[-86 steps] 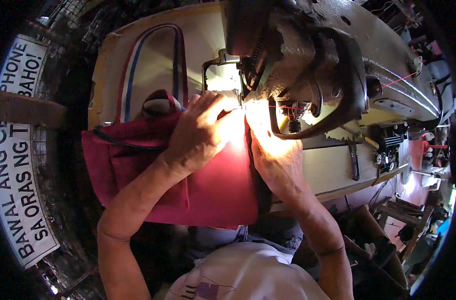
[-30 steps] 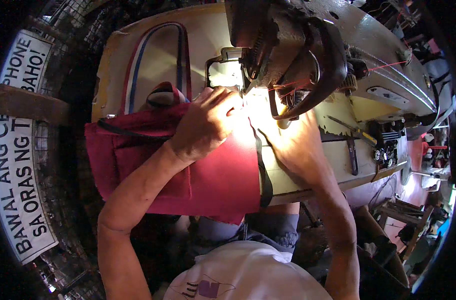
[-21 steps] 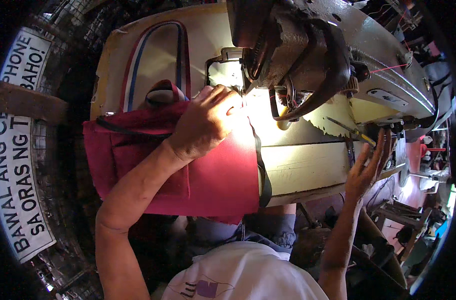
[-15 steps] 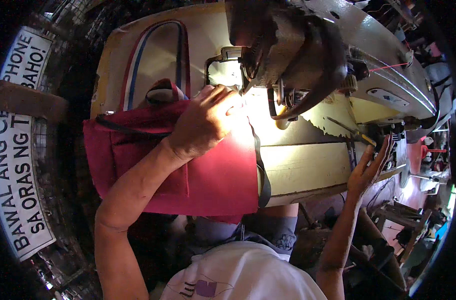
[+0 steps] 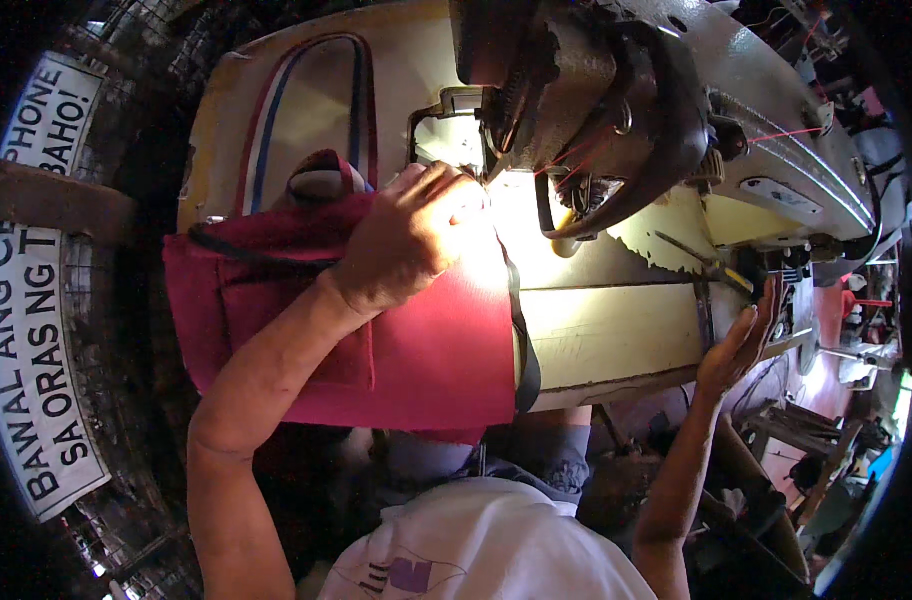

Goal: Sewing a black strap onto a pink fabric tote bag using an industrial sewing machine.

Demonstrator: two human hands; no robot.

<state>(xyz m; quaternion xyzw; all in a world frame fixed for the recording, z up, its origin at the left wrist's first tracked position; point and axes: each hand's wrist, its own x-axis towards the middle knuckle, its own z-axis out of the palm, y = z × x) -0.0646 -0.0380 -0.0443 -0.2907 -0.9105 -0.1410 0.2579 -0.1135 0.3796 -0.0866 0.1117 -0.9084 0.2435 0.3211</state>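
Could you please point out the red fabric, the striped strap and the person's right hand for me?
Red fabric [image 5: 436, 350]: head view, on its plain lower panel.
Striped strap [image 5: 363, 110]: head view, on the right-hand leg of its loop.
Right hand [image 5: 736, 348]: head view, on the middle of the hand.

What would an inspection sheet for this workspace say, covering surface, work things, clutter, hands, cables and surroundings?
Surface: pale table, worn along its edges.
Work things: red cloth on the table, dark strip along its right side; striped strap looped beyond it; sewing machine.
Clutter: yellow-handled tool lying at the right.
Hands: left hand on the cloth beside the machine's lit needle area, its grip unclear; right hand off the cloth, fingers extended, near the table's right end.
Cables: red thread at the machine; no power cable clearly identifiable.
Surroundings: lettered white sign and wooden beam at left.
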